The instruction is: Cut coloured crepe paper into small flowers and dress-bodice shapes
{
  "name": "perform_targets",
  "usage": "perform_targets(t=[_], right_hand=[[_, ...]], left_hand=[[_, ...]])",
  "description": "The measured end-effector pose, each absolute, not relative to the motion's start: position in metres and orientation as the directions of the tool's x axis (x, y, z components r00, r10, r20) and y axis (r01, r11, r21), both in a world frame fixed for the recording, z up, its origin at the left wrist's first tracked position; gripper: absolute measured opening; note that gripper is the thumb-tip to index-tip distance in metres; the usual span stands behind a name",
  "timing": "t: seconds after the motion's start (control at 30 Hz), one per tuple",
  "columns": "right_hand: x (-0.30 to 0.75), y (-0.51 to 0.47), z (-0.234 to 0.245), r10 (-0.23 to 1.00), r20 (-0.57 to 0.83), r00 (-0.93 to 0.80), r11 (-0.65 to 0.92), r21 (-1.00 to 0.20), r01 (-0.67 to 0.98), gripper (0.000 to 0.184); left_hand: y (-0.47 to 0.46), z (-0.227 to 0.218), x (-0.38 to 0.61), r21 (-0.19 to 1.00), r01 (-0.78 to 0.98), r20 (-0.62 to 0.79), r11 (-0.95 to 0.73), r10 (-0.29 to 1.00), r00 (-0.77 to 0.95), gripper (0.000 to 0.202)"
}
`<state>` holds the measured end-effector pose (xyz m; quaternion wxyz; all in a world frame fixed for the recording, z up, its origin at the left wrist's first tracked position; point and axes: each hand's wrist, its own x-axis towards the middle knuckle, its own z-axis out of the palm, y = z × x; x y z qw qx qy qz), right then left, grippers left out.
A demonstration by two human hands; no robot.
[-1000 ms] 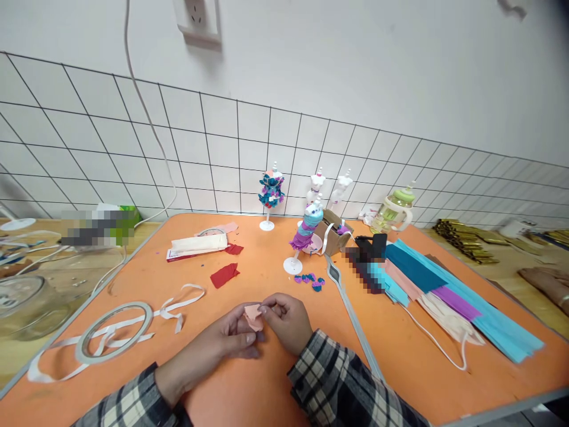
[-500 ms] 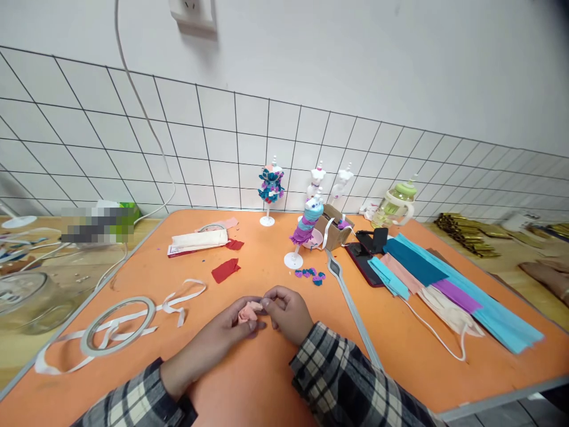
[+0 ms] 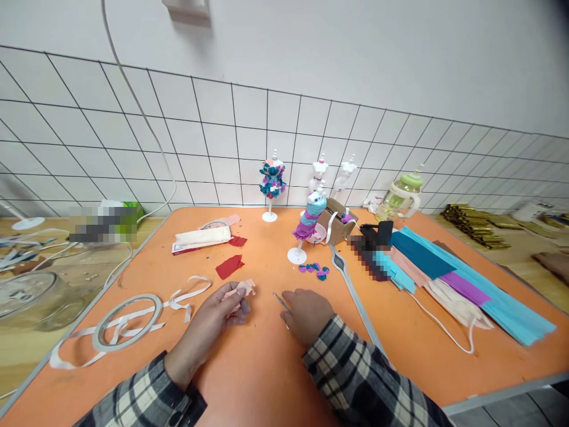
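Pinched pink scrap (image 3: 249, 288), left hand (image 3: 212, 317) | gripped slim tool (image 3: 280, 301), right hand (image 3: 307, 314) | had scrap at right hand's ten o'clock

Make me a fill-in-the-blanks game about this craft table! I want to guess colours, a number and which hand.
1. The right hand is apart from the crumpled pink paper, which the ____ hand holds.
2. The table top is coloured ____.
3. The number of small dress forms standing on it is ____.
4. The drink bottle near the wall has a lid coloured ____.

Missing words: left; orange; four; green.
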<state>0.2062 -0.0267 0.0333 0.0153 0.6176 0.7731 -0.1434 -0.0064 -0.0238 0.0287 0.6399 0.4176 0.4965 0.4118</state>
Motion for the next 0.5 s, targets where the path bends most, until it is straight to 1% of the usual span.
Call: perform_targets(t=[0.07,0.17,0.23,0.37,0.43,0.5], right_hand=[[0.203,-0.03,0.034,0.935,-0.263,-0.238,0.2,-0.163,0.966,0.025],[0.2,-0.031,0.031,0.924,-0.297,-0.24,0.204,-0.147,0.968,0.022],[0.2,-0.032,0.029,0.921,-0.308,-0.238,0.206,-0.135,0.969,0.022],[0.19,-0.04,0.029,0.918,-0.324,-0.228,0.2,-0.118,0.973,0.025],[0.182,-0.045,0.03,0.916,-0.322,-0.237,0.207,-0.124,0.97,0.027],[0.176,-0.048,0.03,0.917,-0.315,-0.246,0.211,-0.14,0.967,0.025]], left_hand=[[-0.024,0.029,-0.007,0.932,-0.154,-0.303,0.329,0.938,0.167,0.028],[-0.023,0.028,-0.008,0.872,-0.293,-0.35,0.391,0.918,0.185,0.022],[-0.022,0.027,-0.01,0.833,-0.355,-0.381,0.424,0.905,0.189,0.02],[-0.021,0.028,-0.011,0.853,-0.33,-0.378,0.404,0.915,0.141,0.022],[-0.02,0.028,-0.011,0.878,-0.294,-0.361,0.378,0.926,0.112,0.025],[-0.02,0.027,-0.011,0.9,-0.256,-0.343,0.353,0.936,0.083,0.028]])
